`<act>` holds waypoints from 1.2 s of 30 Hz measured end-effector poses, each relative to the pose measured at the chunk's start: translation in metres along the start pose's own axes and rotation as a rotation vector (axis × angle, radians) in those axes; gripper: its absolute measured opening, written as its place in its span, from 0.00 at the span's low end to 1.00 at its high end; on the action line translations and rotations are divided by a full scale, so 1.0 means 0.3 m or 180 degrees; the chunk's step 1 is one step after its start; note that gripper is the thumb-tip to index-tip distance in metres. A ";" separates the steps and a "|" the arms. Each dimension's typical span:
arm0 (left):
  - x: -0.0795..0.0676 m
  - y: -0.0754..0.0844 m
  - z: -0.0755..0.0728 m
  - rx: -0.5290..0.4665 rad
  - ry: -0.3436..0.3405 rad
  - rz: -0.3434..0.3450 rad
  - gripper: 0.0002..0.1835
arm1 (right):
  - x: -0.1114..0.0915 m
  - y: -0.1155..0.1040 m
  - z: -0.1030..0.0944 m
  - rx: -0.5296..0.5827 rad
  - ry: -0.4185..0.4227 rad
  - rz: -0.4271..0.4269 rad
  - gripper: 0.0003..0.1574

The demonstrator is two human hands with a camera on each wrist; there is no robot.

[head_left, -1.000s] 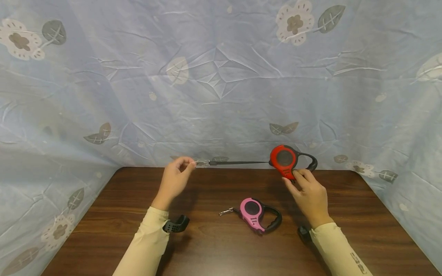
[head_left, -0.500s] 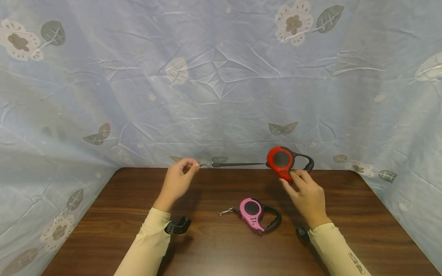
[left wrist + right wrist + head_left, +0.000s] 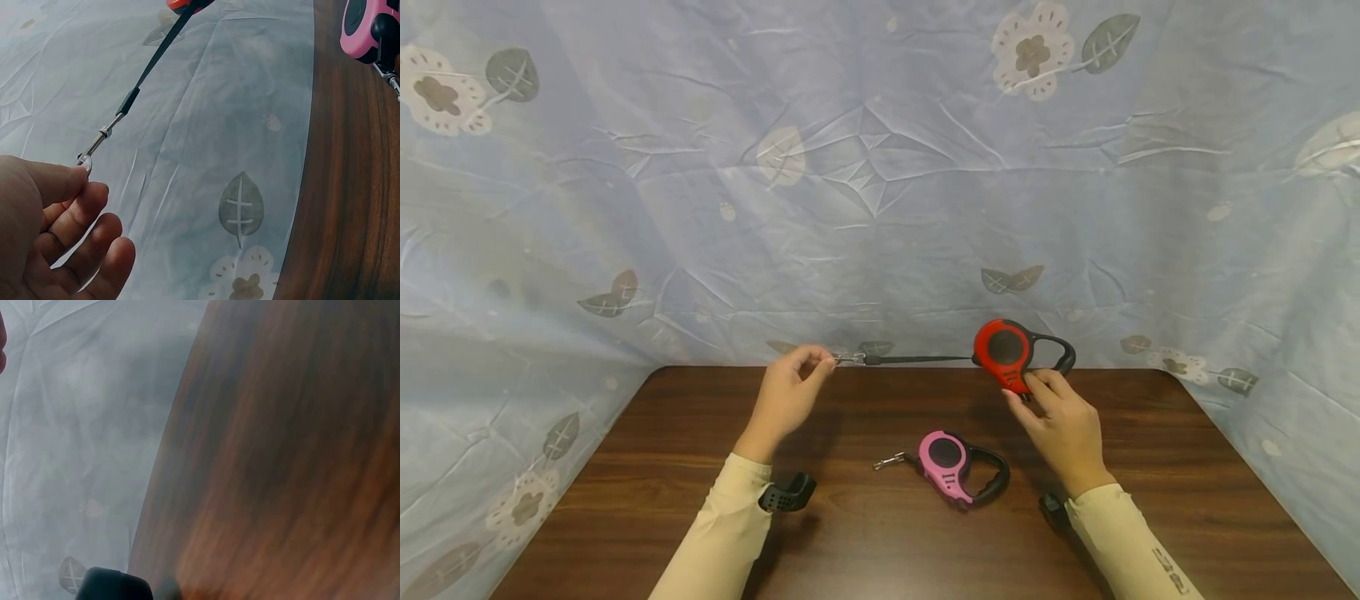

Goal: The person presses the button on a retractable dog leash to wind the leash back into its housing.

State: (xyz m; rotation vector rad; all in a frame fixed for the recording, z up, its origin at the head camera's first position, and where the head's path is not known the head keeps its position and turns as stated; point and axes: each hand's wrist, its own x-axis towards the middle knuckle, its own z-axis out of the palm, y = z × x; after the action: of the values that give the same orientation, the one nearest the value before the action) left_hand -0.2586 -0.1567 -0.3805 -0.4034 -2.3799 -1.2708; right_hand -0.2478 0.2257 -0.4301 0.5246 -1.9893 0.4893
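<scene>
A red retractable dog leash [image 3: 1002, 350] with a black loop handle is held up by the table's far edge. My right hand [image 3: 1063, 429] pinches the lower end of its casing with thumb and fingers. From the casing a black strap [image 3: 917, 359] runs straight to a metal snap clip [image 3: 94, 145]. Thumb and forefinger of my left hand [image 3: 790, 400] pinch the end of that clip, as the left wrist view shows closely. A pink retractable leash [image 3: 945, 454], with a black handle and its own metal clip [image 3: 891, 461], lies on the table between the hands.
The dark wood table [image 3: 865, 542] ends at the back against a pale blue floral cloth [image 3: 880, 250], which also hangs at both sides. Each wrist wears a black strap device [image 3: 787, 493]. A dark rounded object [image 3: 114, 584] shows at the bottom of the right wrist view.
The red leash and my right hand have shifted slightly left. My left hand has edged right with the clip, and the strap stretch between them is shorter. The pink leash has stayed put.
</scene>
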 end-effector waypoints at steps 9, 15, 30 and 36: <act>-0.001 0.010 0.005 0.0066 0.0101 0.0173 0.09 | 0.002 -0.009 0.004 0.0041 0.0088 -0.0105 0.20; -0.004 0.021 0.018 0.0062 0.0037 0.0240 0.06 | 0.006 -0.018 0.001 0.0048 0.0076 -0.0129 0.20; -0.021 0.059 0.045 0.0110 -0.0183 0.0363 0.03 | 0.022 -0.058 -0.010 0.0104 0.0051 -0.0186 0.18; -0.028 0.088 0.056 0.0137 -0.0217 0.0512 0.03 | 0.029 -0.077 -0.009 0.0175 0.0042 -0.0272 0.19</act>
State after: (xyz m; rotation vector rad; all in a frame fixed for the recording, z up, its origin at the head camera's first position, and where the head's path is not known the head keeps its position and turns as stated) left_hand -0.2434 -0.1288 -0.3738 -0.6204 -2.3721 -1.1490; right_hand -0.2367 0.2067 -0.4183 0.6365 -1.9367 0.4942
